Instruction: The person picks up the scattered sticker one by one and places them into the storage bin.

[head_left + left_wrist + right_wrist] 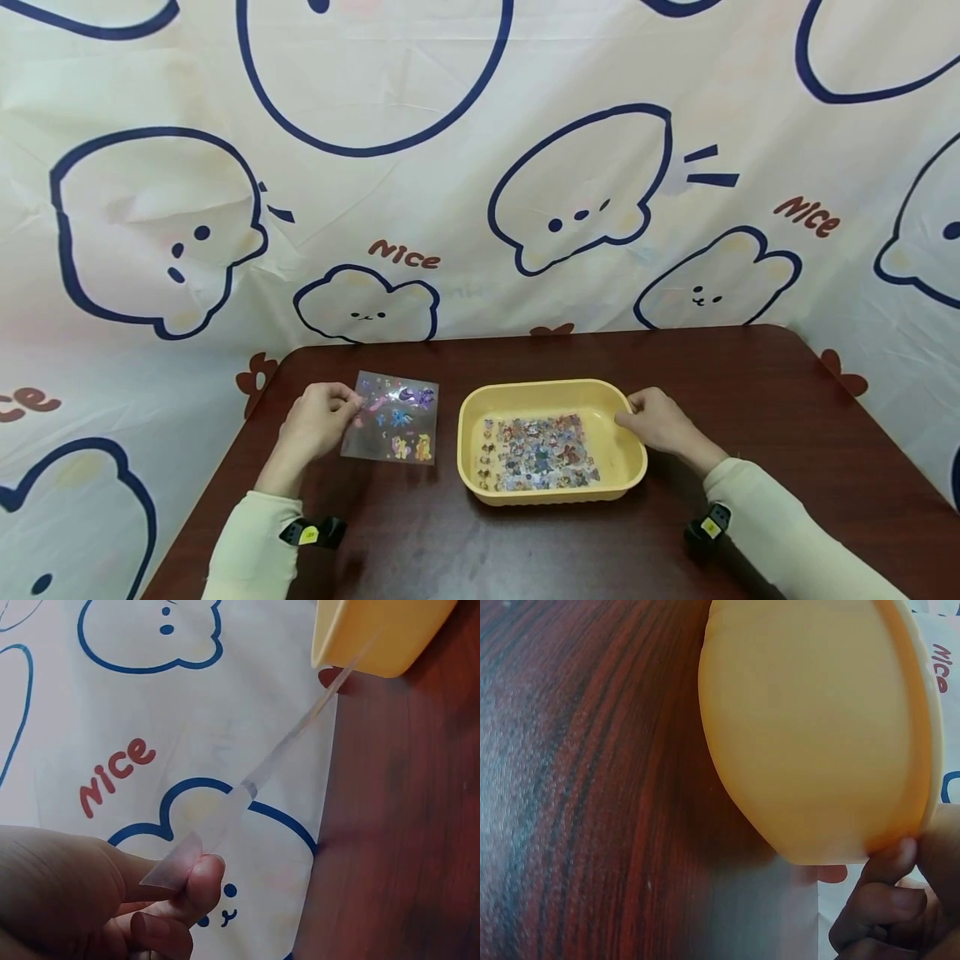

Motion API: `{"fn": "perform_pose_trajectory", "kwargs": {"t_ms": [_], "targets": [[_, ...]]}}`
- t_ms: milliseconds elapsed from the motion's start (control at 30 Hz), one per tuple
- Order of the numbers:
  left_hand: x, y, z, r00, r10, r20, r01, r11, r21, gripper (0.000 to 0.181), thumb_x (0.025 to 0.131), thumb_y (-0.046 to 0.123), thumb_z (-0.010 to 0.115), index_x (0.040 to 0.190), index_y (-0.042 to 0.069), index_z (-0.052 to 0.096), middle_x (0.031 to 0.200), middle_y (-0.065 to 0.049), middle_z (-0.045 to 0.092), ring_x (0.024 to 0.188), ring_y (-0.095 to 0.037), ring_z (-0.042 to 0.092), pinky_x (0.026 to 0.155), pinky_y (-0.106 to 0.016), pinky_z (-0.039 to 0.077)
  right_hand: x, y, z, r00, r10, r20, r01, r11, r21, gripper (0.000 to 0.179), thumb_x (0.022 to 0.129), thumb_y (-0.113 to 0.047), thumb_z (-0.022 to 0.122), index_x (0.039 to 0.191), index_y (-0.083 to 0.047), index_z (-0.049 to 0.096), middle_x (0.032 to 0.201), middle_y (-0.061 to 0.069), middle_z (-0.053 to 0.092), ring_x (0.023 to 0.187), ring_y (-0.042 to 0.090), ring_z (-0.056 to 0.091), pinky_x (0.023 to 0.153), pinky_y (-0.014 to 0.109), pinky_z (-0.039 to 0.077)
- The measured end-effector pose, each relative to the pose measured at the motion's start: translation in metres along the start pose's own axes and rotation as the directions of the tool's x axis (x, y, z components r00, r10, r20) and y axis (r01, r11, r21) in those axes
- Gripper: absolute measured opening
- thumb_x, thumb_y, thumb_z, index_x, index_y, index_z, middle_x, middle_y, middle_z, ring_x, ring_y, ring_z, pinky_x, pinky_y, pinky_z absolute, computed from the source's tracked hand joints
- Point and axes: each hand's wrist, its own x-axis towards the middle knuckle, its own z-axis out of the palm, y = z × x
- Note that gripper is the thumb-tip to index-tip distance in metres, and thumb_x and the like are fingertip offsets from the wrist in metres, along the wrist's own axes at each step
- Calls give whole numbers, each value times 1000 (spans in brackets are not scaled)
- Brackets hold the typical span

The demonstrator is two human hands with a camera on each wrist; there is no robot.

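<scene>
Between thumb and fingers my left hand (pixel 318 418) pinches the left edge of a clear sticker sheet (pixel 386 425) with small colourful pony figures. In the left wrist view the sheet (pixel 289 739) is seen nearly edge-on, raised off the table. To its right stands a yellow plastic tray (pixel 551 497), apart from the sheet. My right hand (pixel 663 423) grips the tray's right rim, thumb on the inner side. Inside the tray lies a sheet crowded with tiny stickers (pixel 542 454). From the right wrist, the tray's outer wall (pixel 817 735) fills much of the view, with my curled fingers at its rim.
A dark reddish-brown wooden table (pixel 525 554) lies under everything. Behind and at both sides hangs a pale curtain (pixel 450 200) printed with blue-outlined bears, meeting the table's back edge. Black bands with yellow labels sit on both wrists.
</scene>
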Motion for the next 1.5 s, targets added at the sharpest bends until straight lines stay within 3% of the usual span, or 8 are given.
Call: {"fn": "perform_pose_trajectory", "kwargs": {"t_ms": [400,700,967,1500], "targets": [[-1,1,-9,999,28,-31,-30,998,-54,23,104,19,57,99,0,69,67,-1,72,54,-13,44,46,-28,30,2,2,0,1000,-28,-12,28,1000,-8,35,91,-11,61,61,-12,42,54,-3,48,49,8,54,48,23,41],[-3,8,-12,999,21,-38,-24,996,-85,27,103,24,59,100,0,70,75,-7,76,59,-15,46,50,-30,31,1,1,-1,1000,-23,-6,23,1000,-2,35,91,-11,60,61,-12,41,54,-3,44,49,9,53,48,23,40],[-4,17,-9,998,52,-44,-57,990,-129,27,103,24,59,100,-1,70,69,-3,74,50,-11,35,45,-27,24,2,0,-1,1000,-18,-9,18,1000,-15,36,91,-13,61,61,-13,41,54,-3,42,48,9,52,48,24,39],[-2,37,10,993,117,-24,-120,976,-183,22,101,19,62,97,-1,71,67,-5,73,46,-10,32,44,-25,22,4,4,0,1000,-11,-2,11,1000,-23,36,92,-13,60,61,-12,42,54,-2,46,49,9,54,49,24,41]]}}
